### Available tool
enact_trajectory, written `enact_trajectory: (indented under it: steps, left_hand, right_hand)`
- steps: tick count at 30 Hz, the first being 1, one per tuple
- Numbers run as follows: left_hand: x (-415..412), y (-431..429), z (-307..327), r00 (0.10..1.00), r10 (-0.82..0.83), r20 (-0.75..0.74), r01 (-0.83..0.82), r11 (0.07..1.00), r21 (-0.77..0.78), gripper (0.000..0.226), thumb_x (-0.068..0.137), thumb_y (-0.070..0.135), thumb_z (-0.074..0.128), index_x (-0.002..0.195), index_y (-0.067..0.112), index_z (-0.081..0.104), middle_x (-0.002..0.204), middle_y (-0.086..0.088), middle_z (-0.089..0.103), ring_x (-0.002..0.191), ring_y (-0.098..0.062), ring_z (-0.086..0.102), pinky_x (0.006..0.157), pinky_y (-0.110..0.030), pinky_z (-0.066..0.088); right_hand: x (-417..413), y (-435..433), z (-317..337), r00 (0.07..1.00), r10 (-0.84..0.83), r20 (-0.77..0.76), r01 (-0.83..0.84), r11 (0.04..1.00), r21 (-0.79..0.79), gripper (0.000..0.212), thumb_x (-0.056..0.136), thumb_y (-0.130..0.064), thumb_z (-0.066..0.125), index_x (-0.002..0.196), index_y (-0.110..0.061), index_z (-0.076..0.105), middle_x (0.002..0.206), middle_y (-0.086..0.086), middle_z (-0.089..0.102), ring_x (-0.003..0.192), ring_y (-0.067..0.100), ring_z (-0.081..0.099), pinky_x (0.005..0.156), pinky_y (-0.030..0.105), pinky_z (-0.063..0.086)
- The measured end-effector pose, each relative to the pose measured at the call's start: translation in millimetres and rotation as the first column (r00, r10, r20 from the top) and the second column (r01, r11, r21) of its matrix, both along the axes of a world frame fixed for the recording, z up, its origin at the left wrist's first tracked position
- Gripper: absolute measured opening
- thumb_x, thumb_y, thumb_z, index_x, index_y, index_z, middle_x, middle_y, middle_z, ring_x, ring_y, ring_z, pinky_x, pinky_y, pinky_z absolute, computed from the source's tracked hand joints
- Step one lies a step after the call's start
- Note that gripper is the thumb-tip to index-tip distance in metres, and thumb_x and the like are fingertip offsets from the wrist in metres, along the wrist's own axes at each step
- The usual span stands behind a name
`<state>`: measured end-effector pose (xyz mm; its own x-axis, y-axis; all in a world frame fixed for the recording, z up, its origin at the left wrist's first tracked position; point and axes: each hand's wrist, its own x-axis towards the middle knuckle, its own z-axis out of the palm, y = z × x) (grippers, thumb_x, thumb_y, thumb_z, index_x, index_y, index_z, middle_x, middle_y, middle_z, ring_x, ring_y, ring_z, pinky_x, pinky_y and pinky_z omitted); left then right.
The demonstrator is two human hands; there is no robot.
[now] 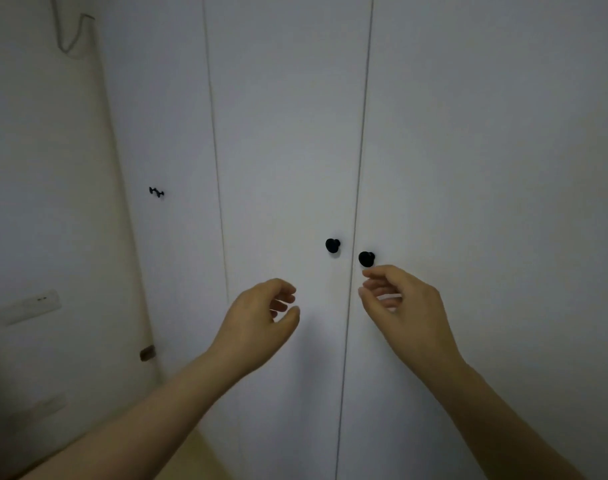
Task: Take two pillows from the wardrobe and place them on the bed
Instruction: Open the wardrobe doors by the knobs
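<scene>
Wardrobe closed; right hand beside knob

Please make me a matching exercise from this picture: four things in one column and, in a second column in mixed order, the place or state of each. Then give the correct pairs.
1. left hand
2. right hand
3. small black hook
4. white wardrobe doors

a. closed
b. just under the right round black knob
c. on the white panel left of both knobs
d. below the left round black knob, apart from it

Pairs: 1-d, 2-b, 3-c, 4-a
</scene>
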<state>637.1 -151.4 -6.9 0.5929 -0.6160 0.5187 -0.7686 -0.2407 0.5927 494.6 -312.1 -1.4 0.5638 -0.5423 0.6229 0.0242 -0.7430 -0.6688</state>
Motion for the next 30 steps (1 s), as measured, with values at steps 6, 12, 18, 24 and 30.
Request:
enact_trajectory:
  steps: [6,12,18,24,30]
  left_hand:
    - [46,-50,9,0.987,-0.162,0.003,0.162,0.987,-0.022,0.024,0.083,0.027,0.059,0.107,0.025,0.061,0.099,0.014,0.065,0.086,0.000,0.062,0.075,-0.012,0.049]
    - [72,-85,5,0.945,-0.326,-0.029,0.324,0.945,-0.052,0.021,0.084,0.024,0.059,0.105,0.024,0.062,0.097,0.013,0.065,0.086,0.002,0.061,0.076,-0.009,0.049]
    - [96,-108,0,0.842,-0.538,-0.030,0.535,0.842,-0.069,0.019,0.083,0.022,0.061,0.102,0.021,0.063,0.094,0.011,0.066,0.085,-0.001,0.062,0.078,-0.014,0.051]
    - [127,-112,-7,0.713,-0.696,-0.088,0.692,0.718,-0.068,0.021,0.083,0.020,0.062,0.104,0.021,0.062,0.097,0.010,0.067,0.086,-0.003,0.064,0.079,-0.014,0.052]
    - [146,-97,-19,0.591,-0.791,-0.158,0.792,0.606,-0.074,0.021,0.083,0.018,0.063,0.104,0.019,0.063,0.097,0.009,0.067,0.087,-0.004,0.064,0.078,-0.013,0.051]
  right_hand:
    - [30,-19,7,0.989,-0.131,0.062,0.134,0.990,-0.039,0.023,0.084,-0.022,0.066,0.107,-0.021,0.067,0.091,-0.009,0.067,0.083,0.006,0.064,0.075,0.024,0.056]
    - [38,-19,12,0.950,-0.296,0.096,0.308,0.940,-0.149,0.019,0.082,-0.022,0.067,0.101,-0.024,0.063,0.092,-0.010,0.064,0.082,0.005,0.063,0.072,0.021,0.054]
    - [48,-7,7,0.873,-0.479,0.088,0.487,0.862,-0.137,0.023,0.082,-0.024,0.066,0.105,-0.027,0.063,0.096,-0.020,0.059,0.088,-0.003,0.060,0.075,0.011,0.051]
    - [66,16,0,0.757,-0.649,0.072,0.653,0.751,-0.098,0.027,0.083,-0.028,0.064,0.109,-0.032,0.058,0.102,-0.019,0.057,0.092,-0.001,0.058,0.072,0.013,0.052]
    - [84,39,-7,0.611,-0.792,-0.002,0.789,0.609,-0.078,0.039,0.085,-0.028,0.063,0.122,-0.024,0.054,0.109,-0.009,0.055,0.095,0.005,0.057,0.075,0.020,0.052]
